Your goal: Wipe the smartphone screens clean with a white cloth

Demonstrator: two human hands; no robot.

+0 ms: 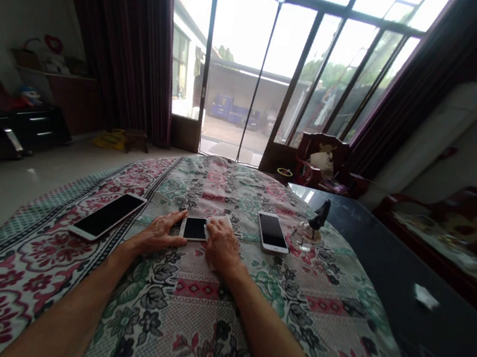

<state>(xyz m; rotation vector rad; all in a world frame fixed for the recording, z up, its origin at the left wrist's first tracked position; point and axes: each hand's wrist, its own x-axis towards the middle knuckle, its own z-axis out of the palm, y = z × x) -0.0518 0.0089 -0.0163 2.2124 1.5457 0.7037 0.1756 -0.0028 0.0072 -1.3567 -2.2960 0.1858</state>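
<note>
A white-framed smartphone (194, 229) lies screen up on the patterned tablecloth (193, 322), in front of me. My left hand (162, 231) grips its left end between thumb and fingers. Bunched under the fingers of my right hand (221, 246) is a white cloth (226, 221), possibly a tissue, pressed at the phone's right end, which it hides. To the right lies a second white smartphone (273, 232) with a dark screen. Farther left is a white tablet (108, 216), also dark and face up.
A clear spray bottle (309, 232) with a black nozzle stands right of the second phone. Beside the round table is a dark glossy table (372, 248) with a crumpled white piece (425, 297) on it. A wooden chair (323, 156) stands near the glass doors (254, 78).
</note>
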